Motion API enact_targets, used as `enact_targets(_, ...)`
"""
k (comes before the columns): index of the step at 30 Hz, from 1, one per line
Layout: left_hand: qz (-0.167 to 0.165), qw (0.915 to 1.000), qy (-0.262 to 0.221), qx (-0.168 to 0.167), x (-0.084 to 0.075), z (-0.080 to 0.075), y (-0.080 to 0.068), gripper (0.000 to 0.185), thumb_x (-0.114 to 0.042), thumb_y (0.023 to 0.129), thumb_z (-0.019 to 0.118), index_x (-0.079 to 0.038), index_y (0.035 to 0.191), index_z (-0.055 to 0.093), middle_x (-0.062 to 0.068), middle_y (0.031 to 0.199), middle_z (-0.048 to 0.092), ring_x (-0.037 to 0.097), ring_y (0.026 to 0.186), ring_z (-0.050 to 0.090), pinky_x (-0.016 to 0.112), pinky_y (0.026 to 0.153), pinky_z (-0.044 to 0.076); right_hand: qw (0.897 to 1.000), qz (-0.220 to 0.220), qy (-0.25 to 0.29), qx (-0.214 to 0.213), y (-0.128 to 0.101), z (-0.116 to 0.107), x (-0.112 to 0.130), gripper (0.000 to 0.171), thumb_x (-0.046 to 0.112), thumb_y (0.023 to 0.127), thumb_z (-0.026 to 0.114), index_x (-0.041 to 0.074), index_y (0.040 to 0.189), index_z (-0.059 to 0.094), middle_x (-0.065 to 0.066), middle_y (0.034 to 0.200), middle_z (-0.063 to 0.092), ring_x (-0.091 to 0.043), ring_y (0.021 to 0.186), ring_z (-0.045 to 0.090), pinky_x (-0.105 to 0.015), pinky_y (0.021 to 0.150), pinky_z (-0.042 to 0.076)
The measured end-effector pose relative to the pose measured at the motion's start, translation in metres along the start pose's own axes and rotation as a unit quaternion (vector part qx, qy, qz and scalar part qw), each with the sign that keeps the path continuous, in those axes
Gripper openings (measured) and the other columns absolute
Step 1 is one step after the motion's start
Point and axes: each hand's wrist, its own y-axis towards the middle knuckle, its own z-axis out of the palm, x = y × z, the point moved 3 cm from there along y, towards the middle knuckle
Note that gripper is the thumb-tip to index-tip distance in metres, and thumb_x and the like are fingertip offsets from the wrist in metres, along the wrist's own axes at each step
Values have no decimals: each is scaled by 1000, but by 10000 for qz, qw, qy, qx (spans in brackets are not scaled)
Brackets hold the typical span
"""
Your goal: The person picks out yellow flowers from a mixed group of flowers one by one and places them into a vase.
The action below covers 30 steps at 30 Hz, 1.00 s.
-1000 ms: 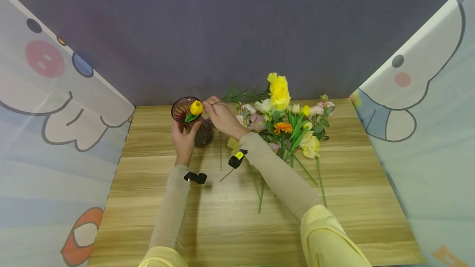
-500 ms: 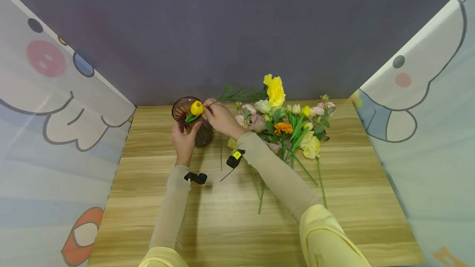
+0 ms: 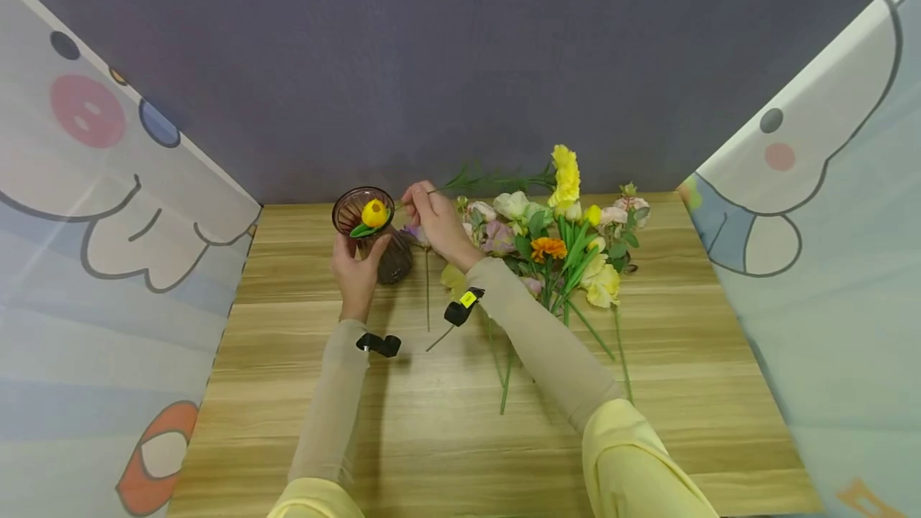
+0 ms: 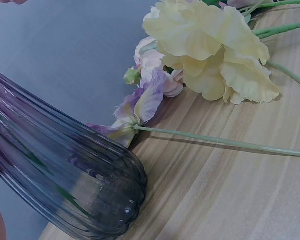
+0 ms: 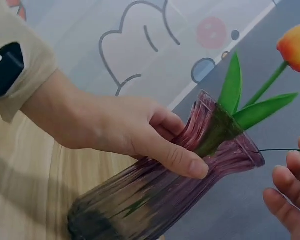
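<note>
My left hand (image 3: 355, 282) grips the neck of a ribbed purple-grey glass vase (image 4: 90, 180), with the thumb across the near side in the right wrist view. One orange-yellow tulip (image 5: 295, 47) stands in the vase, its green leaves (image 5: 232, 85) poking out above the rim. Beside the mouth, my right hand (image 3: 440, 222) pinches the thin stem of a ruffled yellow flower (image 3: 566, 178), whose head points away to the right. That stem's thin end (image 5: 277, 149) reaches the vase rim in the right wrist view; whether it is inside is unclear.
A heap of artificial flowers (image 3: 550, 249) lies right of the vase, stems toward the front. A purple flower (image 4: 140, 107) lies close to the vase base. A dark wall (image 3: 460, 62) closes off the back of the wooden table (image 3: 446, 438).
My right hand has shifted slightly up and right, and the yellow flower's head has swung right. The tulip has moved slightly left in the vase mouth. My left hand stays put.
</note>
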Motion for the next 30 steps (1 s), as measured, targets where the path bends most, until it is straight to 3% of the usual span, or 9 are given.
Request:
enact_targets(3, 81, 9999, 96, -15, -3, 0, 0, 55, 4, 84, 82, 11, 132, 57, 29, 131, 62, 37, 129, 59, 43, 115, 44, 9960, -84, -821, 345, 2, 5, 3, 38, 28, 116, 29, 5, 112, 59, -11, 100, 57, -23, 85, 55, -31, 79, 48)
enact_targets(5, 171, 9998, 123, -30, -5, 0, 0, 54, 4, 84, 82, 13, 131, 57, 30, 130, 62, 38, 128, 59, 45, 114, 45, 9933, -99, -999, 576, 4, 10, 3, 35, 27, 115, 33, 6, 117, 60, -11, 102, 57, -20, 83, 52, -28, 75, 44)
enact_targets(7, 205, 9997, 142, -21, -6, 0, 0, 54, 4, 84, 82, 13, 131, 57, 30, 129, 63, 37, 128, 60, 45, 114, 46, 9958, -9, -730, 561, 4, 14, 2, 29, 25, 114, 39, 6, 122, 59, -13, 104, 57, -21, 83, 53, -27, 72, 45)
enact_targets(10, 186, 9998, 108, -13, -7, 1, 0, 53, 3, 84, 82, 13, 130, 57, 29, 129, 63, 36, 127, 61, 43, 113, 47, 9997, 140, 147, 100, 5, 16, -1, 22, 18, 110, 50, 5, 128, 54, -16, 109, 62, -29, 88, 63, -28, 74, 53)
enact_targets(14, 102, 9999, 74, -30, -6, 0, 0, 53, 4, 84, 82, 12, 130, 58, 29, 128, 64, 36, 126, 61, 42, 113, 46, 9957, 13, 877, -292, 6, 14, -2, 22, 13, 107, 57, -1, 123, 53, -21, 112, 69, -38, 94, 71, -40, 85, 60)
enact_targets(20, 102, 9999, -9, 29, -4, 0, 1, 57, 2, 85, 82, 11, 135, 56, 29, 134, 62, 38, 131, 58, 41, 116, 44, 9937, 155, 1103, 113, 2, 2, 6, 55, 46, 114, 23, 2, 133, 50, -19, 119, 72, -36, 100, 71, -47, 95, 57)
enact_targets(24, 56, 10000, -9, 63, -2, 0, 1, 58, 0, 86, 83, 10, 136, 55, 28, 135, 61, 37, 132, 58, 39, 116, 44, 9981, 193, 540, 235, 0, -4, 12, 68, 52, 112, 13, 5, 135, 57, -11, 118, 70, -33, 101, 69, -42, 94, 55)
enact_targets(27, 29, 10000, -6, 62, -1, -1, 0, 58, 0, 86, 82, 9, 137, 55, 27, 135, 61, 36, 132, 57, 39, 116, 43, 9998, 150, 26, 85, 0, -7, 14, 57, 45, 114, 23, 9, 142, 58, -7, 100, 67, -24, 91, 68, -33, 85, 56)
enact_targets(30, 41, 10000, -6, 53, -1, -1, -1, 59, 1, 86, 82, 8, 138, 55, 27, 136, 61, 36, 133, 57, 40, 117, 43, 9992, 189, 283, -202, 0, -9, 11, 40, 32, 112, 45, 8, 141, 60, -8, 86, 66, -18, 80, 65, -29, 77, 55)
